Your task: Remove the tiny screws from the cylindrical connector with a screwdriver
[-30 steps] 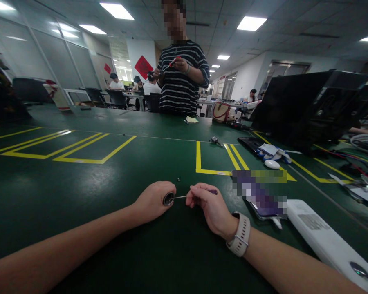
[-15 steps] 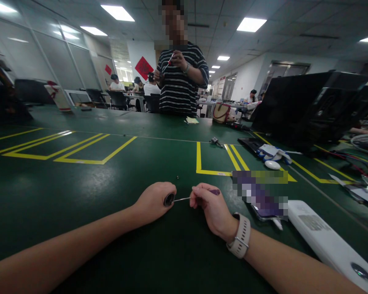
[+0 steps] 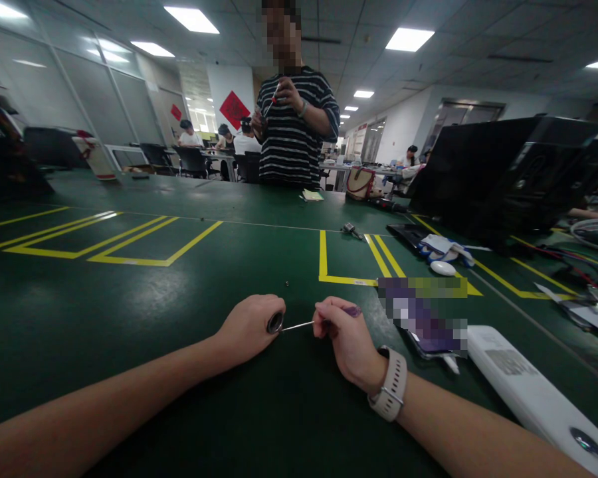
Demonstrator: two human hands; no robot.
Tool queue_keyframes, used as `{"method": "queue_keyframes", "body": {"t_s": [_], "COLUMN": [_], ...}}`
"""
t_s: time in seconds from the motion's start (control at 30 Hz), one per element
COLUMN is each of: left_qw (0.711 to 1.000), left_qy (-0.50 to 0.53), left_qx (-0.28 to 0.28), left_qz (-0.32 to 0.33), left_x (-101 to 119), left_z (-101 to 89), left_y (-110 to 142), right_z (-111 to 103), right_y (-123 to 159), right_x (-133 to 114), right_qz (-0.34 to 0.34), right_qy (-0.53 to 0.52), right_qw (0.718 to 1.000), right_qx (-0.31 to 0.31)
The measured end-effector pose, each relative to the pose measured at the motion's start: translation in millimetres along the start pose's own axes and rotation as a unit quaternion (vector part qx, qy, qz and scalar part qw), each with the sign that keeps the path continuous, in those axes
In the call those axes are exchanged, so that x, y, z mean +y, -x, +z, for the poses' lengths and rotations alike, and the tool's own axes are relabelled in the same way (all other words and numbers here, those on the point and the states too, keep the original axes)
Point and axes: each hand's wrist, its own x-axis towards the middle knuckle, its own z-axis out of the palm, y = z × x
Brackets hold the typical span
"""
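Dark round metal-rimmed part over green table | left hand, fingers clamped round it | right hand, fingers pinching slim purple-handled metal tool | tip's just backed from mouth to lower rim, apparently disengaged

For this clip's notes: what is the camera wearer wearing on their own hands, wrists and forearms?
Both the left hand and the right hand are bare, with no gloves. The forearms show no sleeves. The right wrist has a pale watch-style strap with a row of dark holes and a metal buckle. No band shows on the left wrist, and I can make out no rings.
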Motion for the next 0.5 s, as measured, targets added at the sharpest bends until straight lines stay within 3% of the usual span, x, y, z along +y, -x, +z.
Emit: {"method": "queue_keyframes", "body": {"t_s": [0.3,0.5], "left_qw": [0.997,0.989], "left_qy": [0.05,0.131], "left_qx": [0.037,0.057], "left_qz": [-0.034,0.048], "left_x": [-4.7,-5.8], "left_z": [1.9,-3.0], "left_y": [-1.6,-2.1], "right_z": [1.7,2.5], "right_y": [-3.0,-3.0], "right_x": [3.9,4.7], "right_qz": [-0.021,-0.013], "right_qy": [0.056,0.082], "right_qw": [0.996,0.994], "right_qx": [0.065,0.064]}}
